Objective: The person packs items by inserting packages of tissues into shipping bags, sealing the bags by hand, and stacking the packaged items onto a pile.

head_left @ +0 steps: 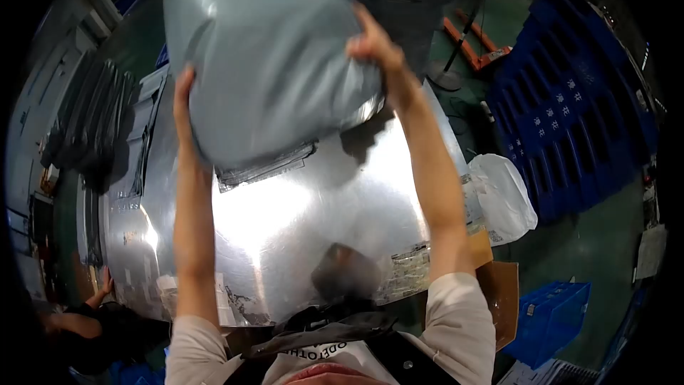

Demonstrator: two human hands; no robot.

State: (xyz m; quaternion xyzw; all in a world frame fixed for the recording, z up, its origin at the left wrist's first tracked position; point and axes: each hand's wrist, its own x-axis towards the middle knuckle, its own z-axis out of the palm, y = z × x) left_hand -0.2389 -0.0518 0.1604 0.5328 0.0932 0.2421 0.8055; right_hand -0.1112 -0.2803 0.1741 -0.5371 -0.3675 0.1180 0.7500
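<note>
Left hand and right hand clamp bag between them: right thumb on upper face, left hand along opposite side, most fingers hidden. Bag above far part of table, seemingly lifted clear. Reach forward, elbows nearly straight. Step in hand looks like shifting bag over table; next move likely calls for even two-sided support. White sack right of table; blue pallets farther right; another person's hand near table's left edge.
</note>
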